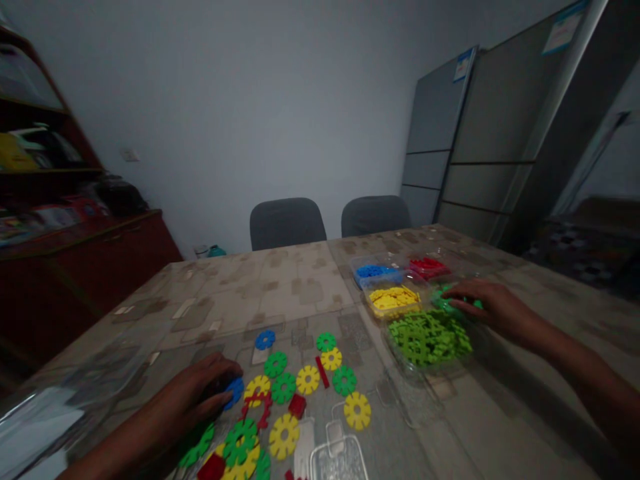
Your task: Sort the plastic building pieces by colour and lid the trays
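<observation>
My left hand [213, 383] rests low over the left part of the tabletop, its thumb and fingers closed around the edge of a blue notched disc [235, 393]. Beside it are yellow notched discs [284, 437], green ones [284, 387] and a red toothed ring piece [257, 408]. Farther off is a second blue disc [265, 340]. My right hand [480, 301] reaches over a clear tub of darker green pieces [443, 297], thumb and fingers apart and bent down toward them. Its fingertips are partly blurred, and I see nothing held there.
Clear tubs hold blue pieces [373, 271], red pieces [429, 267], yellow pieces [395, 299] and light green pieces [430, 339]. A clear plastic box [339, 460] sits at the front edge of view. Two grey chairs [287, 223] stand behind the patterned table [240, 287].
</observation>
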`<state>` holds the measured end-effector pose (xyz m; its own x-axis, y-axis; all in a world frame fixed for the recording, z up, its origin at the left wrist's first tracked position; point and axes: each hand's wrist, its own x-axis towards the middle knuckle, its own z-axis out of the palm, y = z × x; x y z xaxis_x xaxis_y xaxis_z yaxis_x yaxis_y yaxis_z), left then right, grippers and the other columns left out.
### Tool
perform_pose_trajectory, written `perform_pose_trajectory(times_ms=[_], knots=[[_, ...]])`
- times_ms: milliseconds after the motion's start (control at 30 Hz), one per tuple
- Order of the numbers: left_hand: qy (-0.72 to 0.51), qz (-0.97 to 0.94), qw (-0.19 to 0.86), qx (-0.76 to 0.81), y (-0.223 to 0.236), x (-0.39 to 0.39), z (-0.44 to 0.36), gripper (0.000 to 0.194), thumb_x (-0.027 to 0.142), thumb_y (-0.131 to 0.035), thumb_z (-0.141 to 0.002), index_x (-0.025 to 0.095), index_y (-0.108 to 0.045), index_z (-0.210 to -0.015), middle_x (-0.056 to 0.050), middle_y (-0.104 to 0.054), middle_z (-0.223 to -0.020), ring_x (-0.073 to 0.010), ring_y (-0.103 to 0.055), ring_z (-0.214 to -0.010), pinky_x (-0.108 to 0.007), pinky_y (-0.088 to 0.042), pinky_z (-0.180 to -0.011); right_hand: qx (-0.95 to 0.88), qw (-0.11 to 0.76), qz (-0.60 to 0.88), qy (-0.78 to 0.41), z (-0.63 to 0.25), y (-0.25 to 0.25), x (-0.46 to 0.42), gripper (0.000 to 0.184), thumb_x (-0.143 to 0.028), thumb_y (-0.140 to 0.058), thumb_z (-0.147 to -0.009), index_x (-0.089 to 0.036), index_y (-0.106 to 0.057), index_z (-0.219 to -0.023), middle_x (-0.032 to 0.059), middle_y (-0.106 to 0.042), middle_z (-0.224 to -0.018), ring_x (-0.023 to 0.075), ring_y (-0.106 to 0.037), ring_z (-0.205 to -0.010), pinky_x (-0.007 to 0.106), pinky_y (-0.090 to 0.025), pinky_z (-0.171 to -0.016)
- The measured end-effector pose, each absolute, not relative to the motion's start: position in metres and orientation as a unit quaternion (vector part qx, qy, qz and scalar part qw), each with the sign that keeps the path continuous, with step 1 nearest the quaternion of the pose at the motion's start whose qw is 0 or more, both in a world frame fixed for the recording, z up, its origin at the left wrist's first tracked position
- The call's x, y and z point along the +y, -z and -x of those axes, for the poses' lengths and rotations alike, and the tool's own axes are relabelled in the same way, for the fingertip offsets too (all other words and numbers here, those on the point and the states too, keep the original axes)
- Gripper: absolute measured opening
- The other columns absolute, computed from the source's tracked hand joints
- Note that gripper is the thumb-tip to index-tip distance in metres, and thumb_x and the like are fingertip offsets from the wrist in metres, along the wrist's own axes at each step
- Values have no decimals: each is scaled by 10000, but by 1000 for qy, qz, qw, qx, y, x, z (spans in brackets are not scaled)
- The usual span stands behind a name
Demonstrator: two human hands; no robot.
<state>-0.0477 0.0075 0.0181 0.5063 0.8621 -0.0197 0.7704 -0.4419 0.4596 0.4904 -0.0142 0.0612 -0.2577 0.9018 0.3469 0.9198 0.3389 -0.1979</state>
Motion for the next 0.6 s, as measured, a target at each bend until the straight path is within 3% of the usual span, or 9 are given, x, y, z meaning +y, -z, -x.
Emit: perform_pose_trajectory(times_ms=[133,400,600], knots=[[-110,-848,218,470,-14,10,51,237,358,-562,-841,228,-695,-988,-79,-720,-1012,-267,-659,-921,-339,-522,-830,-794,162,585,-1,-476,-47,-10,205,-288,-553,-817,-193,-714,-734,65,-720,-699,212,-635,-622,294,-442,-586],[-104,-849,218,471,-21,8,45,247,380,-564,-831,216,-691,-965,-102,-711,-1017,-285,-654,-921,-357,-523,-820,-772,132,622,3,-473,-46,-10,178,-218,-588,-774,-183,-583,-599,23,-587,-551,163,-514,-502,260,-276,-501],[-101,-845,223,476,-15,9,50,245,370,-544,-858,228,-680,-1004,-84,-701,-1015,-265,-645,-927,-350,-513,-841,-764,145,629,-27,-476,-47,-9,213,-304,-585,-792,-188,-567,-614,4,-578,-556,167,-529,-523,252,-300,-506]])
